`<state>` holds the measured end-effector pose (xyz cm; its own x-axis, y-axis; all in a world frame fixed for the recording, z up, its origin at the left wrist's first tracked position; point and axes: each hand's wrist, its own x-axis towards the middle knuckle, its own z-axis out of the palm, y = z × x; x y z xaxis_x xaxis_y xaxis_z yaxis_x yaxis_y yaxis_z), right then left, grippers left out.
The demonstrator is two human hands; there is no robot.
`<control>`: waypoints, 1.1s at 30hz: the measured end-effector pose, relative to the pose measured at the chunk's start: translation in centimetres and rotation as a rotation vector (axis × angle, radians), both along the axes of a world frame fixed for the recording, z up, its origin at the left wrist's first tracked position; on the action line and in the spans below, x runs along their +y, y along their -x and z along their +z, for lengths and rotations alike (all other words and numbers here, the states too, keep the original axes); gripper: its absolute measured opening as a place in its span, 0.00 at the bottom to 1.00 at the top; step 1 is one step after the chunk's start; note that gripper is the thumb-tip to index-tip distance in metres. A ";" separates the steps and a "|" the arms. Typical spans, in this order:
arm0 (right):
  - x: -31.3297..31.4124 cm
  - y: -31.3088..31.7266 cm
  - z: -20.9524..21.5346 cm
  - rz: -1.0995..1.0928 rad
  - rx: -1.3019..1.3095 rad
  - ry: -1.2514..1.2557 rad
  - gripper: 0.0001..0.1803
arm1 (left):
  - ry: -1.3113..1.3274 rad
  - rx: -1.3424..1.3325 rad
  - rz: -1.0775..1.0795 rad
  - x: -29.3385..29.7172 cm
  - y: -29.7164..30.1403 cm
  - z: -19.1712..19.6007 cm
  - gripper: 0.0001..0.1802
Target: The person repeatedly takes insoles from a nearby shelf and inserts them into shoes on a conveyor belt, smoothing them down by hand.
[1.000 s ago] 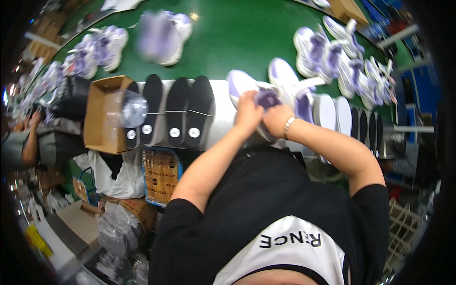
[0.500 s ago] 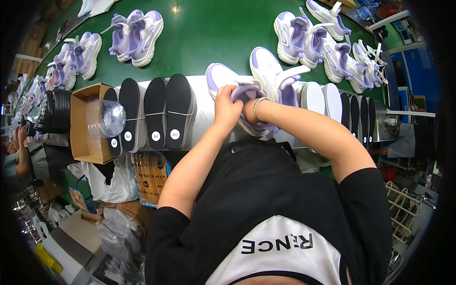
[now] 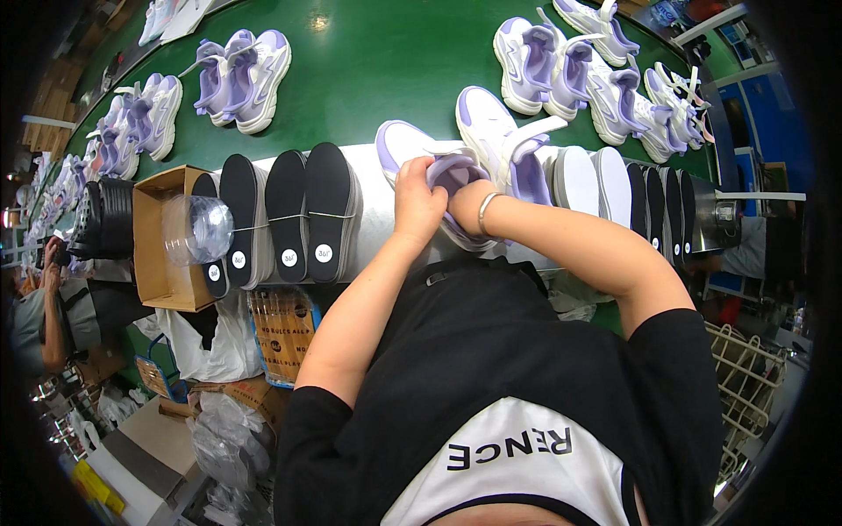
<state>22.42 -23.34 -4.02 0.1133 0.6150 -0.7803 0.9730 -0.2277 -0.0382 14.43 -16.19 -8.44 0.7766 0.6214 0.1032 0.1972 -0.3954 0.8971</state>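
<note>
A white-and-lilac sneaker (image 3: 449, 165) is held at a slant, toe pointing away, over a pale ledge (image 3: 375, 188) close to the wearer's body. Its left side is gripped by the left hand (image 3: 417, 203), curled closed with the thumb at the collar. The right hand (image 3: 471, 207) is dipped into the opening; its fingertips are hidden, so whether anything is grasped cannot be told. The step in hand appears to be work inside the shoe; a steady left grip and an open collar seem called for. A matching sneaker (image 3: 491, 130) is set just to the right, bundled black insoles (image 3: 330, 215) to the left.
</note>
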 end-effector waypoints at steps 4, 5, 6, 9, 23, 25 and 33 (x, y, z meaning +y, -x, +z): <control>-1.7 0.4 3.3 -0.059 0.126 0.017 0.18 | -0.011 0.012 0.010 0.1 0.4 -0.4 0.22; -2.3 0.3 3.5 -0.100 0.156 0.035 0.19 | -0.003 0.011 0.008 0.0 0.3 -0.4 0.22; -2.5 0.5 3.1 -0.106 0.159 0.041 0.19 | 0.002 0.015 0.002 -0.1 0.4 -0.4 0.22; -2.9 0.6 2.2 -0.132 0.159 0.100 0.18 | 0.010 0.008 0.025 -0.3 0.0 0.0 0.21; -14.4 -6.6 3.0 -0.943 0.081 -1.239 0.12 | -0.668 -0.050 0.135 1.4 -0.4 4.9 0.25; -20.1 -9.2 1.9 -1.169 -0.285 -1.077 0.12 | -0.761 -0.466 -0.044 -0.4 -1.0 6.1 0.26; -25.5 -9.2 -0.5 -1.256 -0.648 -0.441 0.24 | -0.272 -0.055 -0.390 -3.7 -8.9 2.8 0.25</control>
